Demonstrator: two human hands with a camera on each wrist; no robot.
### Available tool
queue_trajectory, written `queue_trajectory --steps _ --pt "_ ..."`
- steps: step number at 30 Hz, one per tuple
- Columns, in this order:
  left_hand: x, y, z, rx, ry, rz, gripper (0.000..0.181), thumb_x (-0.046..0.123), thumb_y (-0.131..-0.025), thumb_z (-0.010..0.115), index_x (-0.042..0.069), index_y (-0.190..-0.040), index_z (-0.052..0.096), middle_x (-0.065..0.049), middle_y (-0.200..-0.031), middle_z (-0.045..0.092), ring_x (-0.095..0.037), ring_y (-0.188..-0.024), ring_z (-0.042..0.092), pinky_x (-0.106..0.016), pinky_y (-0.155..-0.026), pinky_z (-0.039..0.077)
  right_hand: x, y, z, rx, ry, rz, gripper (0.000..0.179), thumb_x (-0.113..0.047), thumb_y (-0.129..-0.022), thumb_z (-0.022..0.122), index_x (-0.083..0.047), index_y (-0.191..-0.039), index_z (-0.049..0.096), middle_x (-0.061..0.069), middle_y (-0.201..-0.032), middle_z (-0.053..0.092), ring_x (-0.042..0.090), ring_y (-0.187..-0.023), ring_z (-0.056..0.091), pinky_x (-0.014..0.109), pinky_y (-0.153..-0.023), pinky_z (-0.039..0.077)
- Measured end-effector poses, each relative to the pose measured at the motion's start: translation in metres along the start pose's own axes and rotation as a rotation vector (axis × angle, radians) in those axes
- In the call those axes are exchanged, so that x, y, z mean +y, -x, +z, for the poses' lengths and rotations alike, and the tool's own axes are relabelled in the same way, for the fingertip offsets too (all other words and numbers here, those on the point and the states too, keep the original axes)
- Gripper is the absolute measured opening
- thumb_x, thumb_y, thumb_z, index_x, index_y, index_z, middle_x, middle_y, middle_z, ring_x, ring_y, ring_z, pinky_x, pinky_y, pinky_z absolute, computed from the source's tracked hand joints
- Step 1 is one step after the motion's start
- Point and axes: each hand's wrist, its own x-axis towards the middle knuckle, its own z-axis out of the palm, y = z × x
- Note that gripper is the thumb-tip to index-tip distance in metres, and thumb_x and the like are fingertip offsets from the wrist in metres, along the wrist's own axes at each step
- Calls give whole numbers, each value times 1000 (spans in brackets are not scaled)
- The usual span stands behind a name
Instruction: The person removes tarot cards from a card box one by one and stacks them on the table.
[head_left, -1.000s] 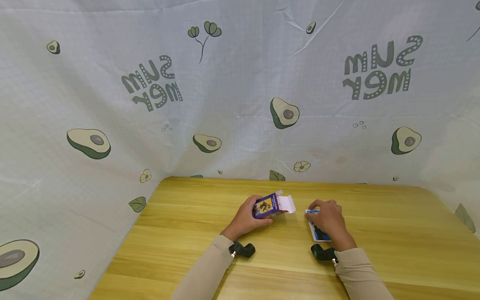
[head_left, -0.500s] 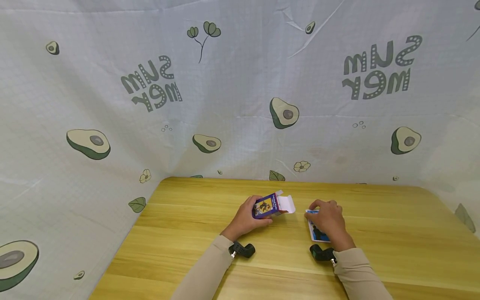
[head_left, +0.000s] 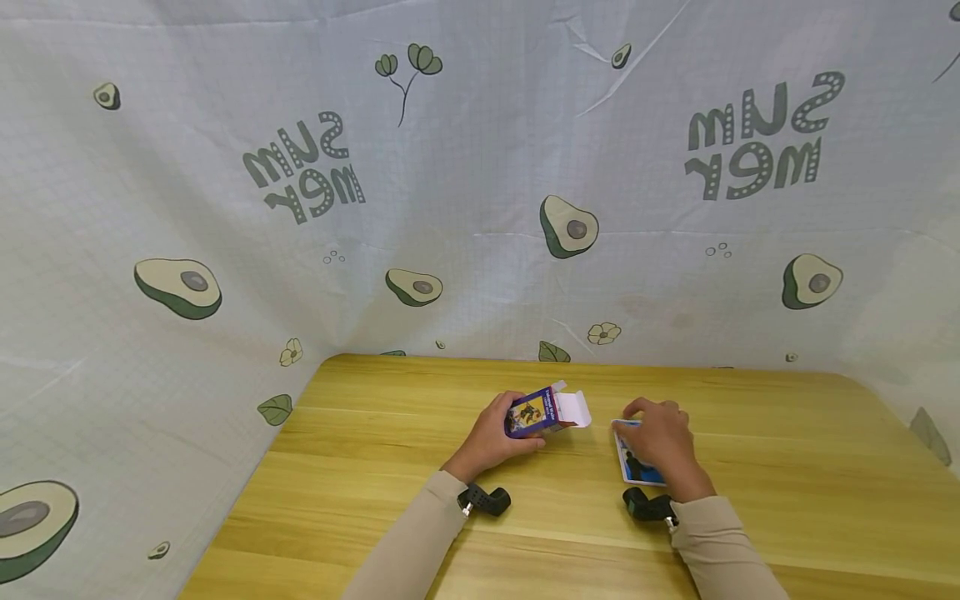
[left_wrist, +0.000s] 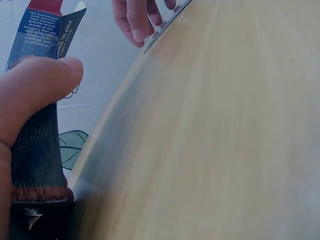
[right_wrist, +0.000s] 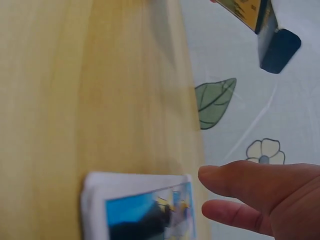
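My left hand [head_left: 491, 435] holds a small purple tarot card box [head_left: 528, 414] above the table, tilted, with its white end flap [head_left: 573, 409] folded out to the right. In the left wrist view my thumb [left_wrist: 47, 77] lies along the printed side of the box [left_wrist: 35, 142]. A stack of tarot cards [head_left: 633, 463] lies flat on the table, blue picture up. My right hand [head_left: 663, 437] hovers over its far end and partly covers it. The right wrist view shows thumb and finger just past the edge of the cards [right_wrist: 132, 220], slightly apart from each other.
The wooden table [head_left: 420, 392] runs back to a pale curtain [head_left: 480, 167] printed with avocados, leaves and flowers. Another curtain side closes off the left. Black wrist cameras [head_left: 491, 500] sit on both forearms, close to the tabletop.
My right hand and the card stack have shifted very slightly to the right. The left hand and the box stay where they were.
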Motion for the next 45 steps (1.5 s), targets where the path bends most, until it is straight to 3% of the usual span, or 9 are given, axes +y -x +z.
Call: queue_trajectory --steps 4,9,16,26,33,45 --pt "-1 0 0 3 9 13 68 38 -78 80 14 -132 46 0 -117 54 -11 -98 52 -26 -85 45 1 -1 -7 0 -55 -19 41 -31 -89 65 1 -113 62 40 -120 38 56 -108 35 58 -78 40" --pt "-3 3 2 10 10 26 67 37 -77 81 14 -130 47 0 -115 54 -11 -96 52 -26 -83 46 -2 0 -14 12 -111 -101 39 -29 -89 65 2 -113 63 37 -122 48 54 -110 43 61 -87 39" --pt "-8 2 7 11 1 51 66 39 -77 81 17 -129 47 2 -113 53 -9 -95 53 -25 -83 46 -12 5 -19 -5 -201 -171 40 -31 -92 64 0 -118 61 28 -118 57 42 -104 55 51 -77 49" --pt "-9 0 7 13 4 55 68 42 -76 80 18 -130 47 3 -115 53 -10 -97 53 -25 -84 46 -36 15 -22 -5 -338 -176 38 -32 -93 65 -2 -117 62 19 -115 61 35 -102 58 47 -82 51" --pt "-9 0 5 18 8 39 68 42 -76 80 18 -131 46 3 -115 53 -10 -97 53 -26 -84 46 -47 18 -20 -35 -421 -230 35 -27 -92 67 0 -114 62 16 -108 64 28 -92 62 30 -68 53" --pt "-7 1 5 12 22 4 69 41 -76 81 19 -131 46 4 -117 53 -10 -99 53 -26 -86 46 -57 23 -10 -25 -390 -259 21 -19 -89 70 -3 -102 66 8 -94 66 21 -82 60 30 -68 50"
